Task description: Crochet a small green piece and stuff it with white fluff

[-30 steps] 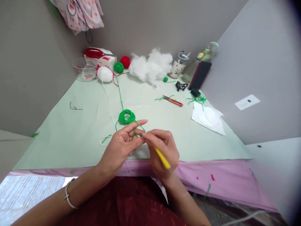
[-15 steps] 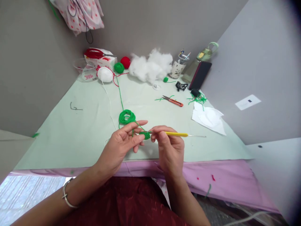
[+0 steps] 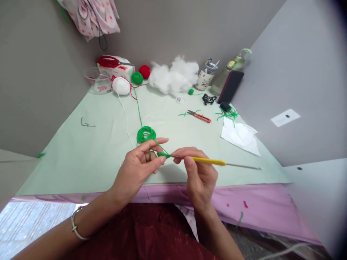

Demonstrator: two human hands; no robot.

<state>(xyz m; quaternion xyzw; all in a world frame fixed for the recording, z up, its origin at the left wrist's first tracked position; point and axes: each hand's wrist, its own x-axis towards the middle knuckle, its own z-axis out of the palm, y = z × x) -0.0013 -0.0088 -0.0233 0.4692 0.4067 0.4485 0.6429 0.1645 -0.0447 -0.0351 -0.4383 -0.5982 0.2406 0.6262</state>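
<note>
Between thumb and fingers, my left hand [image 3: 141, 159] pinches a small green crochet piece [image 3: 162, 155], mostly covered by the fingertips. Green yarn runs over the raised index finger from a loose green yarn coil [image 3: 146, 134] on the table just beyond. My right hand [image 3: 200, 169] grips a crochet hook [image 3: 211, 160] by its yellow handle. The hook's thin metal tip meets the green yarn at the edge of the piece, and its other metal end sticks out to the right.
Orange thread snips [image 3: 200, 116] lie beyond my hands. White stuffing [image 3: 173, 76], a white yarn ball [image 3: 121, 86], a green yarn ball [image 3: 137, 78] and a red yarn ball [image 3: 144, 72] stand at the back. A phone [image 3: 231, 86] leans by a bottle, near crumpled white paper [image 3: 240, 135].
My right hand has shifted slightly right and down, drawing the hook back and tilting it. The green piece has turned in my left fingers and shows less.
</note>
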